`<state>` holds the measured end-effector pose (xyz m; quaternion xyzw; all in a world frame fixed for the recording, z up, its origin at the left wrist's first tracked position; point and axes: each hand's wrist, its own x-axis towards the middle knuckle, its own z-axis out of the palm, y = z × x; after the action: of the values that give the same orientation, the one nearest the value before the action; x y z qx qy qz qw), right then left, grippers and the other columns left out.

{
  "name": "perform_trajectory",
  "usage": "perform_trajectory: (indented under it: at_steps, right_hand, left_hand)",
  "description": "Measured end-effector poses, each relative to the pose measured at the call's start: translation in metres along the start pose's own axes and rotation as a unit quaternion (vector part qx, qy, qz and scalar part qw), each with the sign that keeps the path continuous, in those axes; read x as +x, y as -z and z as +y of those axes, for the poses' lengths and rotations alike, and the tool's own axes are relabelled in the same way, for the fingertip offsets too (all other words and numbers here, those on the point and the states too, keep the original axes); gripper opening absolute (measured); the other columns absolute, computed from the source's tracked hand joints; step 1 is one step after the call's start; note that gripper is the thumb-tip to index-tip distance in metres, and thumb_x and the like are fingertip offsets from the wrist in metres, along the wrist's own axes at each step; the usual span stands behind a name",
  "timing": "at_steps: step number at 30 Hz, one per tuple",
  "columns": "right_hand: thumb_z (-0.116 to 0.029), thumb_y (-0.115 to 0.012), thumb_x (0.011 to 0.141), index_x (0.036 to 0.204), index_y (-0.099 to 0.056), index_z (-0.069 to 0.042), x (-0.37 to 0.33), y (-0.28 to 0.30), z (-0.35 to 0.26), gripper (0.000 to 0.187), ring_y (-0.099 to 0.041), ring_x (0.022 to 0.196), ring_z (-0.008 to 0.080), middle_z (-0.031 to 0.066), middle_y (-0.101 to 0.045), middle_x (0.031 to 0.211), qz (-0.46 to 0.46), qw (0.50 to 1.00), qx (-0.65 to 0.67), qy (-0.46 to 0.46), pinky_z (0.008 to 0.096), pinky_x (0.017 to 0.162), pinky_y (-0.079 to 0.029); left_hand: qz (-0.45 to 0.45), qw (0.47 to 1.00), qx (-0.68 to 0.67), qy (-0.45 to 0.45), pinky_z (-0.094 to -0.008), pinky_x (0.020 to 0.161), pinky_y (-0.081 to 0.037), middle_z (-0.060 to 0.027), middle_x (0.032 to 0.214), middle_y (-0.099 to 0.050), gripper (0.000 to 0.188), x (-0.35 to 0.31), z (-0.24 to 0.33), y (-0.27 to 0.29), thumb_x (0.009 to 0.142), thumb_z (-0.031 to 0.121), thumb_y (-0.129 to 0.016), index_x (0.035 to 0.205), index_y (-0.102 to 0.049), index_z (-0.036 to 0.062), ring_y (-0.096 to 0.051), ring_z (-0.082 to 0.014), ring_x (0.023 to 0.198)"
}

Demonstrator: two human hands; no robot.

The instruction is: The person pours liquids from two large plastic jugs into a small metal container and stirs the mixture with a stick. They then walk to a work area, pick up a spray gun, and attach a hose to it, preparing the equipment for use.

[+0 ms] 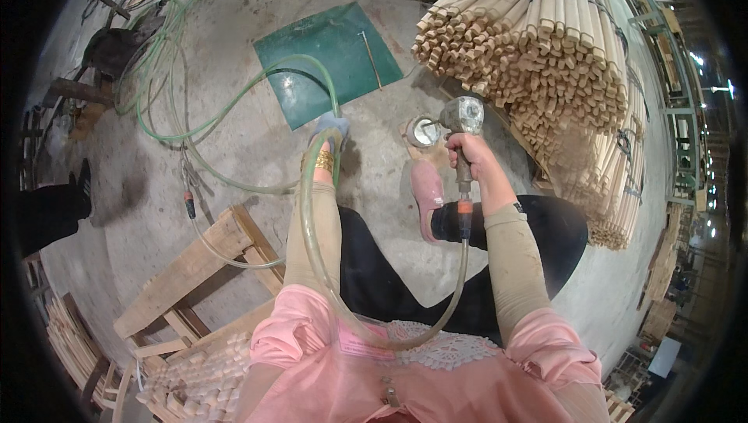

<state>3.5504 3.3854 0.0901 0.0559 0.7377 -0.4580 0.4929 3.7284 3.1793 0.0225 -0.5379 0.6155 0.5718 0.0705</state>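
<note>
My right hand is wrapped around the handle of a grey pneumatic drill, whose front points left. Its tip lies over or beside a small round can on the floor; whether they touch, I cannot tell. From the base of the handle, an orange and black coupling leads into a clear air hose that loops across my lap. My left hand, in a grey-blue glove, is closed on a length of green hose. Part of its fingers is hidden by the hose.
Bundled wooden sticks are piled at the right. A green sheet with a thin rod lies ahead. At lower left is a wooden frame beside more stacked wood. Coiled hose spreads left, near another person's dark-clothed leg.
</note>
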Motion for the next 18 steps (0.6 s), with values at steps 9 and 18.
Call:
perform_trajectory:
  at_steps: [9,18]
  right_hand:
    - [0.0,-0.055,0.069,0.081,-0.052,0.002,-0.004,0.003,0.001,0.012,-0.046,0.045,0.0137,0.0052,-0.047,0.058,-0.006,1.0,-0.019,-0.01,0.0276,0.042,-0.04]
    - [-0.002,-0.055,0.068,0.066,-0.054,0.0,-0.008,0.001,0.002,0.003,-0.046,0.043,0.0137,0.0068,-0.051,0.055,0.037,0.998,-0.051,0.013,0.0276,0.038,-0.036]
  left_hand:
    - [0.004,1.0,0.008,-0.003,-0.0339,0.042,-0.041,-0.0108,0.058,-0.054,0.015,-0.01,0.005,0.001,0.075,0.009,-0.042,0.079,-0.054,0.0006,-0.053,-0.0212,0.046]
    - [-0.006,0.999,-0.033,0.014,-0.0328,0.048,-0.042,-0.0085,0.062,-0.056,0.022,-0.01,0.001,0.001,0.072,0.021,-0.052,0.076,-0.06,0.0005,-0.054,-0.0182,0.052]
